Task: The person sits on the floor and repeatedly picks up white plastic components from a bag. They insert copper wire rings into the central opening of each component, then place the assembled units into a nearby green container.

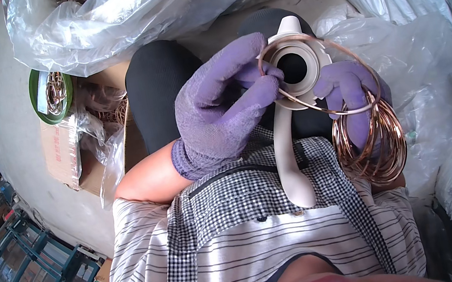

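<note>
My left hand (pixel 213 104), in a purple knit glove, pinches one side of a thin copper-coloured metal ring (pixel 350 51). This ring lies across the face of a cream plastic pot-like part (pixel 314 65) with a round dark opening, a spout at the far end and a long curved handle (pixel 292 171) toward my apron. On the part's right side is my right hand (pixel 350 83), gloved alike, its fingers bent. A thick bundle of copper-coloured rings (pixel 386 152) hangs around those fingers. How firmly the right hand also grips the plastic part is hidden.
Clear plastic sheeting (pixel 155 14) covers things in front of me, and more plastic bags (pixel 413 71) lie at right. An open cardboard box (pixel 61 149) stands at left, with a green round tray (pixel 41 95) of metal rings beside it. Teal metal racks (pixel 34 253) are farther left.
</note>
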Demonstrator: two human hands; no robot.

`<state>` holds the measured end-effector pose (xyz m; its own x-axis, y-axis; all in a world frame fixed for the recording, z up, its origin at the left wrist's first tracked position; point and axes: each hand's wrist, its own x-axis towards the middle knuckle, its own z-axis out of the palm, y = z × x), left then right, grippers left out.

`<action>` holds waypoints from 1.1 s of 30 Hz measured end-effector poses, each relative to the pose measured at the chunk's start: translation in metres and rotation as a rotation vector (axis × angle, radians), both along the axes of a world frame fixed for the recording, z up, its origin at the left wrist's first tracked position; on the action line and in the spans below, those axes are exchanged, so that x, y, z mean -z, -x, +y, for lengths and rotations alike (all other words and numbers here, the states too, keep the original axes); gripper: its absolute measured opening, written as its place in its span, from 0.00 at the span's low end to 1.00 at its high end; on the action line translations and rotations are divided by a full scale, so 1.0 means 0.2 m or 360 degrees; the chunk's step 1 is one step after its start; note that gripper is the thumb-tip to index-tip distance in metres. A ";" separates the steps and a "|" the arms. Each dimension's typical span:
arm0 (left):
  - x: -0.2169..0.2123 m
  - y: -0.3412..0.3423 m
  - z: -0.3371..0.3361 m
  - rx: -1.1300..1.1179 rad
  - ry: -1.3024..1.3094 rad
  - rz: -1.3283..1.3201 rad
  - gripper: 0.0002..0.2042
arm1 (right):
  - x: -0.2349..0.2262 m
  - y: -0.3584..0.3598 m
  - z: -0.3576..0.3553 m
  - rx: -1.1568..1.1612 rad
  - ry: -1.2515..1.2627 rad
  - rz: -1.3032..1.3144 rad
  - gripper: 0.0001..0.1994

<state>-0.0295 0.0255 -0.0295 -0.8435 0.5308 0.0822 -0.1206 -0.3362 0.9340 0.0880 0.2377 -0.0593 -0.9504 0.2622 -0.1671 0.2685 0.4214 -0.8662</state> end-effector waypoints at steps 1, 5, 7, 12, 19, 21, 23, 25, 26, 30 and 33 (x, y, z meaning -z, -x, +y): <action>0.00 0.00 0.00 0.0000 -0.0001 -0.0003 0.22 | 0.08 0.01 -0.01 -0.0077 -0.0242 0.0077 0.13; -0.03 0.04 0.00 0.0086 0.0193 0.0076 0.21 | 0.02 -0.02 -0.01 0.0143 0.0386 -0.0059 0.14; -0.06 0.07 -0.01 0.0194 0.0424 0.0279 0.20 | -0.06 -0.02 -0.07 0.0235 0.0426 0.0062 0.16; -0.17 0.17 0.02 0.0550 0.0841 0.0940 0.17 | -0.34 0.06 -0.06 0.0403 0.1026 0.0048 0.15; -0.14 0.14 0.00 0.0693 0.0510 0.0158 0.26 | -0.36 0.11 -0.03 0.0423 0.0635 -0.0216 0.11; -0.14 0.12 -0.03 0.0739 0.0481 0.0158 0.27 | -0.39 0.12 -0.04 0.0442 0.0517 -0.0171 0.11; -0.12 0.08 -0.05 0.0737 0.0550 0.0230 0.31 | -0.38 0.12 -0.03 0.0391 0.0495 -0.0104 0.12; -0.12 0.06 -0.07 0.0721 0.0597 0.0146 0.32 | -0.36 0.12 0.00 0.0330 0.0597 -0.0142 0.12; -0.12 0.04 -0.07 0.0715 0.0608 0.0038 0.32 | -0.35 0.10 -0.05 0.0545 0.0398 -0.0209 0.11; -0.19 0.06 -0.03 0.0778 0.0542 -0.0599 0.30 | -0.40 0.13 -0.08 0.0537 0.0529 -0.0197 0.09; -0.18 0.08 -0.05 0.0793 0.0528 -0.0589 0.30 | -0.38 0.12 -0.07 0.0501 0.0496 -0.0110 0.08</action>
